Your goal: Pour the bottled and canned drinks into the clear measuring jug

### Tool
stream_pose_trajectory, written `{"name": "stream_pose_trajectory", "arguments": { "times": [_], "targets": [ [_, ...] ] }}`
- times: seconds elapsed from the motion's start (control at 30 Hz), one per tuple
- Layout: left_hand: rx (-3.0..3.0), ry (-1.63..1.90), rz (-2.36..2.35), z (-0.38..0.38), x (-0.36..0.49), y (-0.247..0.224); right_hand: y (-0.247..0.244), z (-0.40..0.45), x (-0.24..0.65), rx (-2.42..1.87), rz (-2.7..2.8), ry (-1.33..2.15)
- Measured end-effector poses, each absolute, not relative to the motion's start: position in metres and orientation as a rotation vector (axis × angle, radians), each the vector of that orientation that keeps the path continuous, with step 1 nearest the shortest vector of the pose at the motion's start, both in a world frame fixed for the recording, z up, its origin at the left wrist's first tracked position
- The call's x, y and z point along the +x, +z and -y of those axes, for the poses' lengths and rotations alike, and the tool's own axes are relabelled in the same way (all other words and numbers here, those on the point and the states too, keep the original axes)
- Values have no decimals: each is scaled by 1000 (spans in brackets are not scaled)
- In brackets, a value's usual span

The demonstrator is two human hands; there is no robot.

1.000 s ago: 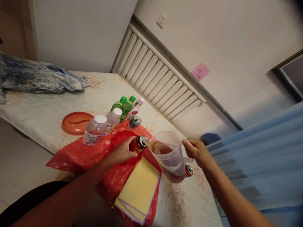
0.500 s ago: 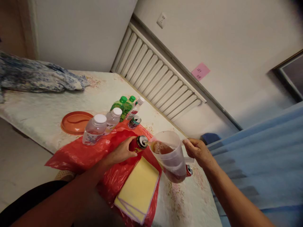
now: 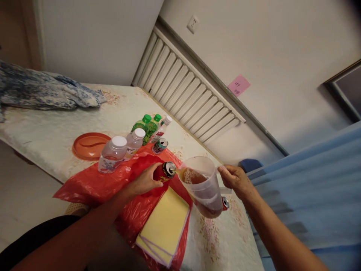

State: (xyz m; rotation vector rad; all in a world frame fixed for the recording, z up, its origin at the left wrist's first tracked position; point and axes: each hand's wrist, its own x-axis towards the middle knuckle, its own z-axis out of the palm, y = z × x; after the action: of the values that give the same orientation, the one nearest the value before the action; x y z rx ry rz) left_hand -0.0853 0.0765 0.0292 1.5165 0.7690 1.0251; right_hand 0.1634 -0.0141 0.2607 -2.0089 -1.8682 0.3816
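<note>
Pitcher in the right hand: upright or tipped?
Tipped: the pitcher leans toward the held can, with brown liquid up at its spout.

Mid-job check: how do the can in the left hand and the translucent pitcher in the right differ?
Size: the pitcher looks clearly larger than the can.
Look: the can is opaque, dark with yellow marks; the pitcher is see-through enough to show brownish liquid inside.
Grip: the left hand grasps the can's body; the right hand holds the pitcher at its handle.
Shared: both are held, with their tops close together.
</note>
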Motion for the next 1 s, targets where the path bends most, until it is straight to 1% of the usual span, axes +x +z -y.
{"name": "stream_pose_trajectory", "arguments": {
  "times": [0.17, 0.43, 1.0],
  "targets": [
    [1518, 1030, -769, -76, -85, 28, 261, 14, 163, -2020, 1798, 464],
    [1527, 1032, -781, -77, -85, 28, 261, 14, 164, -2022, 1830, 427],
    [1531, 1020, -793, -75, -86, 32, 261, 13, 166, -2025, 1797, 467]
  ]
}}
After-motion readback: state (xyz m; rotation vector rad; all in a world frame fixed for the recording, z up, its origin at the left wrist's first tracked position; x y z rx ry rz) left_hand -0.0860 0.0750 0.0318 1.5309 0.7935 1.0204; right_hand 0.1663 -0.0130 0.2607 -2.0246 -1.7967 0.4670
